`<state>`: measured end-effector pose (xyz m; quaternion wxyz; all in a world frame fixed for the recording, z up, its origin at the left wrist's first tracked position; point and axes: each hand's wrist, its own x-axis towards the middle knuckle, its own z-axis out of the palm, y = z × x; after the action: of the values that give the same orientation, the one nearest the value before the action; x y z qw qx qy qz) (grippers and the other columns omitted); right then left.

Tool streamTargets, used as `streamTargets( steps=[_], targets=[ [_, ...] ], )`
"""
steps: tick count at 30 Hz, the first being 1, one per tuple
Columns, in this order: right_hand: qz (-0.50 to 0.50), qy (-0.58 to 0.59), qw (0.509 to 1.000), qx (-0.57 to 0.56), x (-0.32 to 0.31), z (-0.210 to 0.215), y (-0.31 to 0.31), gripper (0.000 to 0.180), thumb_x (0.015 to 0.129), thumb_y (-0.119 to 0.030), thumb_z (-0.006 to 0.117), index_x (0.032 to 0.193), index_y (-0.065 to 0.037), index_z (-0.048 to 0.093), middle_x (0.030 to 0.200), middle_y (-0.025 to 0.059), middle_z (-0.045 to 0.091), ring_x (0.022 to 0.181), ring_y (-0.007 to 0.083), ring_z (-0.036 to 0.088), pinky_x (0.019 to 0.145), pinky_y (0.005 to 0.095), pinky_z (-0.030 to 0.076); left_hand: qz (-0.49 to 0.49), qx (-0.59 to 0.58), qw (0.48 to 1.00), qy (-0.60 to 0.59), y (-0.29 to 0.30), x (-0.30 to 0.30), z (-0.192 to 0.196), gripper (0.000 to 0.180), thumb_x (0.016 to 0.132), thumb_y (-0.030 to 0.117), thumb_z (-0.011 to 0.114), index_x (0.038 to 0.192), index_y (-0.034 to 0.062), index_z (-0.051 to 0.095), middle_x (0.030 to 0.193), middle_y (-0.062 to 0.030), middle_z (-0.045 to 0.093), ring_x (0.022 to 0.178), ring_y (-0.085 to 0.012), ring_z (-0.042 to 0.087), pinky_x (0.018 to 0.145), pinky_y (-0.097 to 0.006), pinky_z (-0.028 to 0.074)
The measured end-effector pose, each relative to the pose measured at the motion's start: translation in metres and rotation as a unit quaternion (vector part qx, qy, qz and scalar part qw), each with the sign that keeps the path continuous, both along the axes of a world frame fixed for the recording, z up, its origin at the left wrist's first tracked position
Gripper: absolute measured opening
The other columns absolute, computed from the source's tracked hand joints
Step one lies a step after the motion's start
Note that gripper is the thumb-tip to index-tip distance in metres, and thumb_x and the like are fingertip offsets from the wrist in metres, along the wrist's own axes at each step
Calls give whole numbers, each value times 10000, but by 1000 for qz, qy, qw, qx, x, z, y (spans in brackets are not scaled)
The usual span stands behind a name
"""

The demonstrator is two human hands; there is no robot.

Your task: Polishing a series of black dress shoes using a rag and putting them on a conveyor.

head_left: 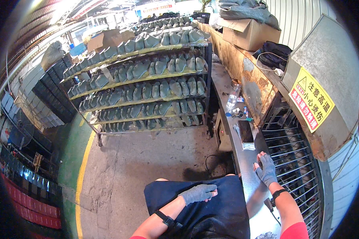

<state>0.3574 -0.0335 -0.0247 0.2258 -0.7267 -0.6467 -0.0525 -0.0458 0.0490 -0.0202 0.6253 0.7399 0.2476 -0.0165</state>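
Observation:
My left hand (199, 194), in a grey fingerless glove, rests back up on the dark blue apron (227, 207) over my lap. Its fingers lie loosely bent across the cloth, with nothing seen in them. On the metal bench top (249, 169) at my right lies my right hand (266, 170), gloved the same way. Its thumb stands apart from the slightly bent fingers, and no object shows in it. Beside that hand runs a grate of metal bars (295, 171). A dark phone (246, 131) lies on a pale cloth just beyond the fingertips.
A wheeled rack (147, 101) ahead carries several rows of grey-green shoe-shaped pieces. A clear bottle (232, 99) and small items stand farther along the bench. A metal hood (327, 67) with a yellow warning sign overhangs the grate. Stacked dark crates (54, 87) stand at left.

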Motion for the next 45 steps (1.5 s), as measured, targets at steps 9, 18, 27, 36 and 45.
streamTargets(
  steps=[9, 18, 27, 36, 45],
  targets=[
    [4, 3, 1000, 10, 2, -3, 0, 586, 909, -292, 776, 1419, -41, 636, 1505, 235, 591, 1430, 422, 528, 1229, 489, 400, -2, -1, 1000, -6, -1, 0, 3, 234, 1109, 313, 539, 1095, 97, 625, 820, -23, 649, 702, -127, 633, 691, -323, 561],
    [2, 0, 1000, 10, 3, -5, 0, 592, 912, -294, 772, 1429, -44, 632, 1519, 232, 583, 1434, 417, 528, 1230, 493, 400, -1, -5, 1000, -9, -1, -1, 5, 249, 1106, 333, 547, 1097, 96, 625, 824, -27, 660, 709, -132, 648, 696, -328, 564],
    [5, 4, 1000, 1, 1, -1, 0, 583, 912, -292, 757, 1421, -39, 626, 1506, 243, 585, 1428, 428, 526, 1228, 498, 399, 4, -7, 1000, -24, -1, -1, 0, 248, 1102, 327, 549, 1100, 93, 628, 823, -32, 667, 699, -136, 650, 693, -333, 566],
    [5, 2, 1000, -1, 2, -2, 0, 582, 912, -294, 754, 1415, -32, 626, 1505, 248, 581, 1429, 427, 521, 1228, 497, 395, 0, -2, 1000, -12, 0, -1, 3, 245, 1104, 328, 547, 1113, 97, 626, 823, -31, 670, 699, -137, 651, 693, -332, 563],
    [5, 0, 1000, 1, 2, -2, 0, 595, 908, -297, 761, 1425, -36, 624, 1508, 242, 584, 1435, 416, 522, 1233, 488, 393, 0, 0, 1000, -6, 0, -1, 1, 270, 1108, 356, 543, 1119, 100, 629, 832, -33, 675, 705, -135, 656, 700, -333, 573]
  ],
)
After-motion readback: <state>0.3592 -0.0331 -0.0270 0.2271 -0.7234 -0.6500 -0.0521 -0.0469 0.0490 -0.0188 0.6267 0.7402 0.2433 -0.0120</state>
